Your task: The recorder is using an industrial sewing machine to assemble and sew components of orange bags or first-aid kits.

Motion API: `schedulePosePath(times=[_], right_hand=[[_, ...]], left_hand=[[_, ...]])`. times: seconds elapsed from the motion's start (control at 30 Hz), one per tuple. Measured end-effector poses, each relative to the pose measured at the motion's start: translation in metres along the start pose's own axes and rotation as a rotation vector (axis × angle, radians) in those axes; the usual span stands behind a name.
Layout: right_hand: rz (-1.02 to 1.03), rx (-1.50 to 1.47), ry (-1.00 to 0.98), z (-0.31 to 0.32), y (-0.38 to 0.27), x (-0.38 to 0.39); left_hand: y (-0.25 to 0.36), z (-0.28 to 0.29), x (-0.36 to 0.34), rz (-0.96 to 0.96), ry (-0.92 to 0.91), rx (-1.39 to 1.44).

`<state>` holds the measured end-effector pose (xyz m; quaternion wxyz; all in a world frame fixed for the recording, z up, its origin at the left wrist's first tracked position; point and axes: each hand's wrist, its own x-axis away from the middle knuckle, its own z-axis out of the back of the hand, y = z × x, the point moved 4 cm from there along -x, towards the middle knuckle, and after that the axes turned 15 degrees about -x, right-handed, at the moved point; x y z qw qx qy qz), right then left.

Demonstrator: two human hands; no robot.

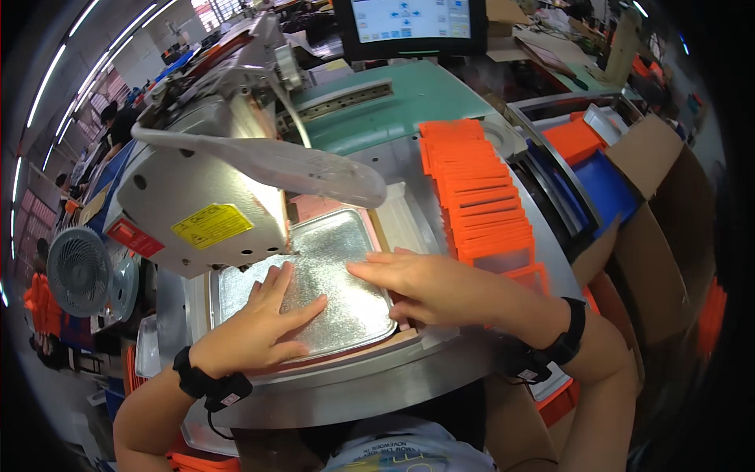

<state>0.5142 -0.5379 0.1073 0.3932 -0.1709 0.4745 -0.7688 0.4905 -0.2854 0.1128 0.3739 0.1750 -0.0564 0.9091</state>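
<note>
A shiny silver rectangular panel point(338, 271) with rounded corners lies in a pale frame-like holder point(403, 220) on the bed of an industrial sewing machine. My left hand point(263, 318) rests on the panel's lower left part, its fingers spread. My right hand point(409, 283) is at the panel's right edge, with the forefinger stretched over the surface and the lower fingers bent by the rim. Neither hand grips anything I can see. Above the panel's left part sits the machine head point(212, 189), bearing a yellow label; it hides the panel's upper left corner.
A long row of overlapping orange frames point(480, 197) lies on the metal table to the right. A lit screen point(413, 20) stands at the back. Cardboard boxes point(653, 259) are at the far right, a fan point(79, 271) at the left. A translucent rounded bar point(314, 169) juts over the panel.
</note>
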Motion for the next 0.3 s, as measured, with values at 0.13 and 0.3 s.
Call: schedulePosePath(times=[0.13, 0.3], right_hand=[[0.113, -0.050, 0.128, 0.001, 0.016, -0.003], [-0.073, 0.400, -0.220, 0.024, 0.013, -0.013]], left_hand=[[0.003, 0.002, 0.001, 0.048, -0.013, 0.049], [0.000, 0.000, -0.001, 0.044, 0.001, 0.047]])
